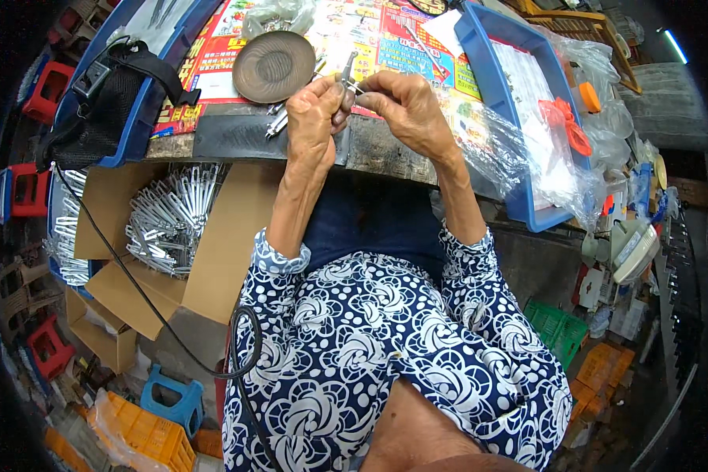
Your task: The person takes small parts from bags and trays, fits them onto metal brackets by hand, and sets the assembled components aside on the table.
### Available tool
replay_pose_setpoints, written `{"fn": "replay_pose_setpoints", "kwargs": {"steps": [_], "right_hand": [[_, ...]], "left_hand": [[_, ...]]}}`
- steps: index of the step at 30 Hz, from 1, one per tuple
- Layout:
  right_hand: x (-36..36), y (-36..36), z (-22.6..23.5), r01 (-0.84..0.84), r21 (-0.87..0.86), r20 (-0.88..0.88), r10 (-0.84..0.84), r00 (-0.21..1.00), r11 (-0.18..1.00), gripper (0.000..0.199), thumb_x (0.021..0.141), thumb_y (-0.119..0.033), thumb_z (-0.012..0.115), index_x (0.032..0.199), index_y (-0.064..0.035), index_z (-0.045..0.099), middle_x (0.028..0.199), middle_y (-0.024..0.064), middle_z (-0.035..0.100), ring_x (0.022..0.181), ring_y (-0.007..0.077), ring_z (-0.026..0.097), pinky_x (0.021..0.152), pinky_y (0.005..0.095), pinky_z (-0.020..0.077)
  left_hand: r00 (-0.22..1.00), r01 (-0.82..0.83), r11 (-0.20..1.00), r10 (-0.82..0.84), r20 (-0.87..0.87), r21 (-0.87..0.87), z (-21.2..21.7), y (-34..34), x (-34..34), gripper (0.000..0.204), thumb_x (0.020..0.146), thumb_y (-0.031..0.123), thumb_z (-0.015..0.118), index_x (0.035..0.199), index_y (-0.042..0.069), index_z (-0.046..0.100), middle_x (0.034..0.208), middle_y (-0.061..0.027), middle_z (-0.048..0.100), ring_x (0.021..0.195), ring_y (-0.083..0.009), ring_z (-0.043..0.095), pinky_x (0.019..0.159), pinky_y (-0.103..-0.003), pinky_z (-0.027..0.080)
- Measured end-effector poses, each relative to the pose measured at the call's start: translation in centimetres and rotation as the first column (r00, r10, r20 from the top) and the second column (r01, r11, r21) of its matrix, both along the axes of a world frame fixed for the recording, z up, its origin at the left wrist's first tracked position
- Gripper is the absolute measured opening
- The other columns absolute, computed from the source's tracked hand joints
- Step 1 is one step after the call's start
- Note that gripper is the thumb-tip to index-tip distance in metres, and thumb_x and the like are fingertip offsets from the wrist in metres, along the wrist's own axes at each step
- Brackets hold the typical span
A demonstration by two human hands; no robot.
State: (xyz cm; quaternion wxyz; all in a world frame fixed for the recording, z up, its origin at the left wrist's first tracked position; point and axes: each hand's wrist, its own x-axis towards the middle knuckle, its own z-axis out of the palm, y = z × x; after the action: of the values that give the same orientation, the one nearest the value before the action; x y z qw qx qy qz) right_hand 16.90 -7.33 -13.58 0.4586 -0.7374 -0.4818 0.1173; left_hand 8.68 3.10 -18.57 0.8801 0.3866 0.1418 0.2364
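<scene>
Patterned shirt (354, 338) fabric lies nearest. Right of the round brown dish (274, 67), the left hand (313, 118) grips a small metal part (347, 69); the right hand (411, 108) pinches a thin bright piece (355, 88) against it. Slipping fingertips could drop either off the table (385, 153) edge below the dish.

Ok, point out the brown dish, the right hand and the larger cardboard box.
Brown dish (274, 67), head view: its ringed middle.
Right hand (413, 114), head view: its middle.
Larger cardboard box (232, 240), head view: its right flap.
</scene>
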Motion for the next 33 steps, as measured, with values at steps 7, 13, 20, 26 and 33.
{"fn": "replay_pose_setpoints", "kwargs": {"steps": [7,13,20,26,33], "right_hand": [[-0.5,-0.6,0.0,0.025,-0.006,-0.085,-0.025,0.996,1.000,0.012,0.077,-0.009,0.055,0.078,0.0029,0.056,0.058,0.0008,0.049,0.052,0.0046,0.041,0.044,0.0193,0.0324],[-0.3,-1.4,-0.8,-0.077,0.139,-0.730,0.154,0.666,0.987,0.015,0.080,-0.015,0.054,0.079,0.0002,0.055,0.058,-0.0031,0.044,0.049,0.0015,0.034,0.039,0.0149,0.0239],[-0.8,-2.1,-1.2,-0.005,0.211,-0.764,0.168,0.623,0.977,0.015,0.080,-0.015,0.055,0.077,0.0000,0.054,0.061,-0.0023,0.046,0.049,0.0020,0.035,0.039,0.0155,0.0268],[-0.7,-1.9,-0.7,-0.015,0.055,-0.325,0.032,0.945,0.998,0.009,0.078,-0.009,0.054,0.078,0.0002,0.056,0.061,0.0000,0.052,0.052,0.0040,0.043,0.045,0.0184,0.0357],[-0.1,-2.2,-0.6,-0.065,0.023,-0.096,0.067,0.993,0.998,0.017,0.075,-0.008,0.060,0.089,0.0019,0.057,0.074,0.0038,0.059,0.070,0.0078,0.054,0.062,0.0207,0.0444]], "left_hand": [[0.999,-0.010,0.997,0.013,-0.044,0.074,0.9,-0.6,-0.5,0.012,0.079,0.004,0.048,0.086,-0.004,0.054,0.060,-0.0001,0.050,0.043,-0.0017,0.035,0.038,-0.014,0.024],[0.998,-0.029,0.987,0.037,-0.049,0.155,1.7,-1.1,-0.9,0.012,0.079,0.002,0.047,0.087,-0.004,0.055,0.062,0.0000,0.051,0.048,-0.0016,0.037,0.041,-0.014,0.027],[0.998,-0.021,0.951,0.037,-0.044,0.307,2.6,-1.5,-1.1,0.012,0.079,0.001,0.047,0.087,-0.005,0.055,0.063,-0.0001,0.052,0.054,-0.0040,0.043,0.048,-0.017,0.034],[0.986,-0.043,0.831,0.124,-0.109,0.555,2.1,-1.8,-1.3,0.012,0.077,0.002,0.049,0.084,-0.003,0.057,0.061,0.0003,0.051,0.055,-0.0052,0.044,0.050,-0.019,0.036],[0.963,-0.132,0.572,0.266,-0.031,0.810,2.3,-1.5,-2.1,0.014,0.075,0.004,0.052,0.087,-0.001,0.056,0.068,-0.0113,0.058,0.060,-0.0159,0.057,0.054,-0.026,0.044]]}}
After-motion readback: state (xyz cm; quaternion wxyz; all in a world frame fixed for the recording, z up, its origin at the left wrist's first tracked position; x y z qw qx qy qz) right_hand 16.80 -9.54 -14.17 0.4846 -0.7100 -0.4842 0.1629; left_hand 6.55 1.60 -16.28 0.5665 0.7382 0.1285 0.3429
